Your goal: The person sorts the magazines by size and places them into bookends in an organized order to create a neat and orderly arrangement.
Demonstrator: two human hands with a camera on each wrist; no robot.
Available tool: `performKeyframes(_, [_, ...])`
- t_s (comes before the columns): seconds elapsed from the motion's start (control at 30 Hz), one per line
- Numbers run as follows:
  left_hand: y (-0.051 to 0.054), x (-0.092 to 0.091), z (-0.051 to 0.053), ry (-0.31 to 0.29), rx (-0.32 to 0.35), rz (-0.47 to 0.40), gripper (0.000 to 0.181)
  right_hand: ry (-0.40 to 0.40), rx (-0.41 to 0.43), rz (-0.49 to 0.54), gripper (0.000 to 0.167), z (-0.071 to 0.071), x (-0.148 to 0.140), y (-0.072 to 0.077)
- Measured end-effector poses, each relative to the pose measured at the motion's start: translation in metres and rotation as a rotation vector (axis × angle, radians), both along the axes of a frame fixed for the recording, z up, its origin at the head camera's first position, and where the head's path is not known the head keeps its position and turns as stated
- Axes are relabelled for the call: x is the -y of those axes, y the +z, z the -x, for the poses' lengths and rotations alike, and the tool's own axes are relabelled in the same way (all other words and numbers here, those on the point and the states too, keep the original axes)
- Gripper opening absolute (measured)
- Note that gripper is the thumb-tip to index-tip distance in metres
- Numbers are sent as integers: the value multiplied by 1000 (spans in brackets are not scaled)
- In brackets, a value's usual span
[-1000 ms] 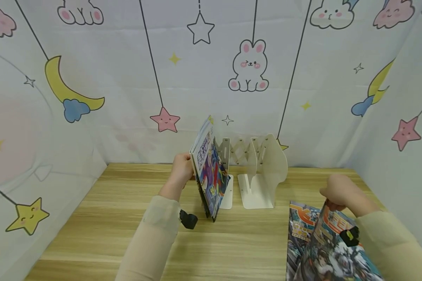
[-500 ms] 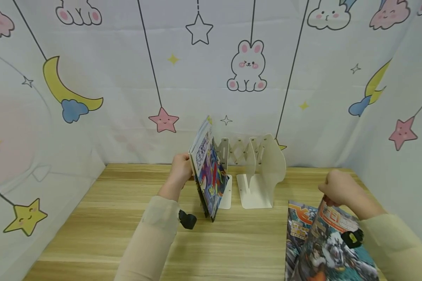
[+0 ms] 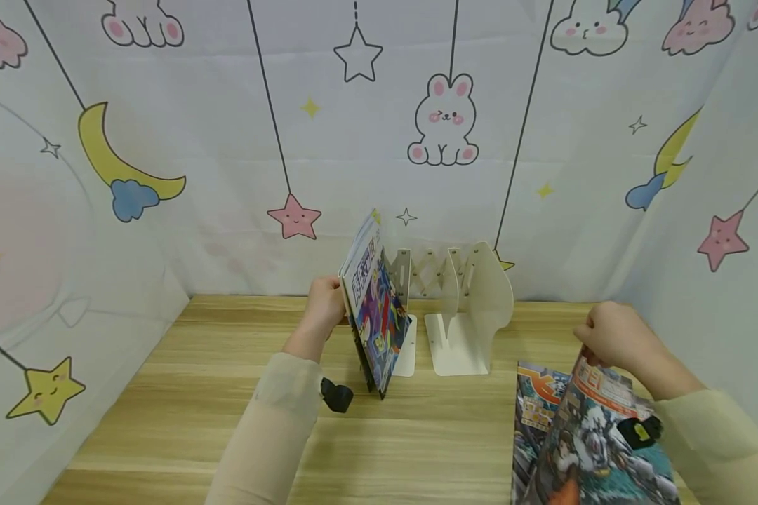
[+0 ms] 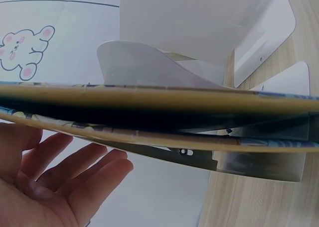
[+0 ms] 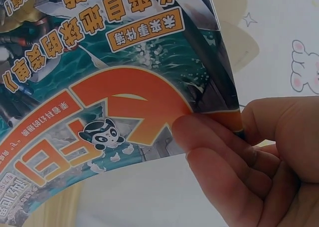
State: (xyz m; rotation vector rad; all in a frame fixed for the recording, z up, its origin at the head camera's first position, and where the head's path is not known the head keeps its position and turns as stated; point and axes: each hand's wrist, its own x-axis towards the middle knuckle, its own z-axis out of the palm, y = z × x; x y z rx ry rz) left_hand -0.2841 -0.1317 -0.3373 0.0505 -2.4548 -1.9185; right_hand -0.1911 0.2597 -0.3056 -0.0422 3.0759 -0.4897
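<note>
Standing tilted in the head view are magazines [image 3: 379,315] with a colourful cover, at the left end of a white expandable book rack [image 3: 489,301]. My left hand [image 3: 326,303] is at their left side. In the left wrist view its fingers [image 4: 102,179] are extended and loose beside the outer face, with two magazine edges [image 4: 149,95] above them. At the right, my right hand [image 3: 625,344] pinches the top corner of a magazine [image 5: 149,87] with an orange title, its cover bent and lifted. Another magazine [image 3: 533,407] lies beneath it on the table.
The wooden table [image 3: 183,400] runs back to a white cloth backdrop [image 3: 227,140] printed with stars, moons and bunnies. Cloth also closes in both sides. Scissor-like links [image 3: 429,270] join the rack's panels.
My right hand has risen slightly, lifting the magazine's corner so more of its cover faces the head camera. The left hand and the standing magazines stay in place.
</note>
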Motion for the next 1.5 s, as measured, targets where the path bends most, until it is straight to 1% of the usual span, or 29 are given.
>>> performKeyframes(0.23, [-1,0,0,-4,-2,19,25,13,-57,-7,41,-3,2,2])
performKeyframes(0.47, [-2,-1,1,-10,-3,5,25,30,-111,-21,40,-7,5,7])
performKeyframes(0.53, [-2,-1,1,-15,6,-5,26,36,-124,-21,38,-8,6,9])
performKeyframes(0.7, [-3,-1,1,-21,20,-40,26,48,-131,-6,33,-12,10,14])
performKeyframes(0.93, [-4,-1,2,-28,18,-80,26,51,-133,3,29,-17,15,19])
performKeyframes(1.1, [-4,-1,2,-26,5,-70,26,50,-142,12,29,-21,18,21])
performKeyframes(1.23, [-5,-1,3,-14,-4,-36,26,55,-165,8,28,-23,18,22])
performKeyframes(1.33, [-4,-1,2,-10,1,-41,26,58,-181,11,28,-24,19,23])
performKeyframes(1.5, [-4,-1,2,-19,25,-83,25,70,-222,5,28,-27,20,26])
